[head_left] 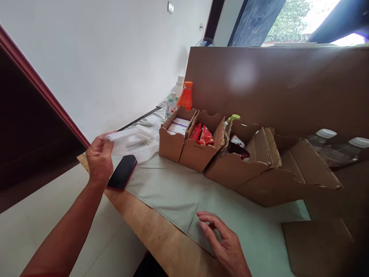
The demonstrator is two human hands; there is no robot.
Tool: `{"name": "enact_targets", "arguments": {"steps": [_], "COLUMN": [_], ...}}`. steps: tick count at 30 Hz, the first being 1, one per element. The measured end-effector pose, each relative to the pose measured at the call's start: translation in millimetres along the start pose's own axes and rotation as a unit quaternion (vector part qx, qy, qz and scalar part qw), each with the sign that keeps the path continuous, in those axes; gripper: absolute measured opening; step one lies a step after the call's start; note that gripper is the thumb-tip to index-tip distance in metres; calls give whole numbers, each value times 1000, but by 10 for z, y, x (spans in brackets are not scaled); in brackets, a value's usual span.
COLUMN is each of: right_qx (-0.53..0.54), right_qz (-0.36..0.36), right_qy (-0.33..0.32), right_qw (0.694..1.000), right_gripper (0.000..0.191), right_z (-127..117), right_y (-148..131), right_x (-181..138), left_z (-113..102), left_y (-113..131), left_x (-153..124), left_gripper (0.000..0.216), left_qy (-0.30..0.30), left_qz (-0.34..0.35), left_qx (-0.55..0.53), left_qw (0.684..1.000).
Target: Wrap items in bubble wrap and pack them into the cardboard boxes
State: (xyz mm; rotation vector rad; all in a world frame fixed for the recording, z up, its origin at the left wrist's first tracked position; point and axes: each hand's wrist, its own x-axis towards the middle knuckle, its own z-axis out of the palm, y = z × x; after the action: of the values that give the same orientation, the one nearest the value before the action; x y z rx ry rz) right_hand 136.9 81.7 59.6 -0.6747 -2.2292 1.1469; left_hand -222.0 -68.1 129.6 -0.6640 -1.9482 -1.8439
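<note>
At the table's left end, my left hand [100, 157] pinches the edge of a clear, crinkled plastic sheet [129, 136], perhaps a bag or bubble wrap; its far part lies on the cloth. Just right of that wrist lies a black phone [122, 172] with a red edge, face up. My right hand [220, 238] hovers over or rests on the grey-green cloth [173, 188] near the front edge, fingers curved and apart, holding nothing. Whether it touches the cloth I cannot tell.
Cardboard bins [198, 156] stand in a row, holding white-and-purple boxes [177, 127], red packets [203, 134] and a dark packet [238, 146]. Behind are an orange bottle [186, 96] and clear bottles. Another cardboard piece [317, 246] lies at right. A tall cardboard panel [273, 84] backs the table.
</note>
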Motion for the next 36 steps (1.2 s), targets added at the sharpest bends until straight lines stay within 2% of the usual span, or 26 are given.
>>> {"name": "enact_targets", "arguments": {"steps": [2, 4, 6, 8, 9, 11, 13, 16, 18, 20, 22, 24, 25, 27, 29, 30, 31, 33, 34, 36], "right_qx": [-9, -13, 12, 64, 91, 144, 205, 327, 399, 450, 475, 466, 436, 308, 110, 11, -76, -201, -242, -290], "right_qz": [-3, 4, 2, -9, -12, 11, 80, 192, 236, 267, 295, 310, 310, 284, 213, 166, 120, 52, 35, 22], "right_qy": [14, 15, 1, -22, -27, -9, 39, 136, 208, 270, 310, 331, 336, 320, 271, 229, 179, 74, 31, -10], "right_qw": [1000, 1000, 1000, 998, 995, 989, 975, 915, 861, 809, 769, 759, 775, 850, 932, 959, 974, 975, 969, 957], "right_gripper": [26, 36, 55, 75, 83, 89, 73, 49, 52, 62, 67, 68, 64, 52, 43, 43, 47, 52, 48, 29], "right_z": [-84, -172, -245, -282, -284, -260, -219, -181, -196, -244, -315, -392, -428, -488, -514, -510, -495, -449, -429, -426], "right_y": [-127, -274, -413, -512, -538, -541, -491, -367, -277, -191, -115, -53, -31, -4, 2, 2, 3, 13, 24, 54], "right_x": [21, 34, 20, -27, -62, -150, -250, -390, -469, -557, -687, -870, -972, -1158, -1265, -1277, -1260, -1160, -1090, -947], "left_z": [-147, -180, -109, 32, 116, 284, 419, 497, 465, 394, 322, 270, 254, 238, 232, 229, 226, 212, 200, 167], "left_y": [302, 596, 835, 989, 1034, 1075, 1084, 1085, 1078, 1054, 1009, 953, 926, 885, 863, 859, 857, 857, 856, 846], "left_x": [-163, -395, -677, -990, -1151, -1467, -1753, -2090, -2252, -2378, -2480, -2558, -2586, -2620, -2630, -2630, -2628, -2620, -2612, -2585], "left_gripper": [33, 31, 31, 32, 33, 35, 37, 44, 51, 56, 61, 70, 77, 88, 96, 99, 102, 107, 107, 97], "left_qy": [7, -18, -58, -112, -151, -252, -340, -440, -509, -562, -585, -586, -582, -571, -565, -563, -561, -558, -560, -574], "left_qz": [-21, -91, -187, -275, -319, -405, -469, -511, -512, -500, -503, -527, -541, -562, -568, -568, -566, -556, -547, -522], "left_qx": [-89, -199, -276, -304, -318, -343, -350, -348, -358, -363, -343, -308, -290, -264, -251, -244, -239, -238, -239, -229], "left_qw": [996, 976, 941, 905, 880, 809, 736, 651, 592, 550, 536, 534, 533, 537, 543, 548, 555, 568, 575, 588]}}
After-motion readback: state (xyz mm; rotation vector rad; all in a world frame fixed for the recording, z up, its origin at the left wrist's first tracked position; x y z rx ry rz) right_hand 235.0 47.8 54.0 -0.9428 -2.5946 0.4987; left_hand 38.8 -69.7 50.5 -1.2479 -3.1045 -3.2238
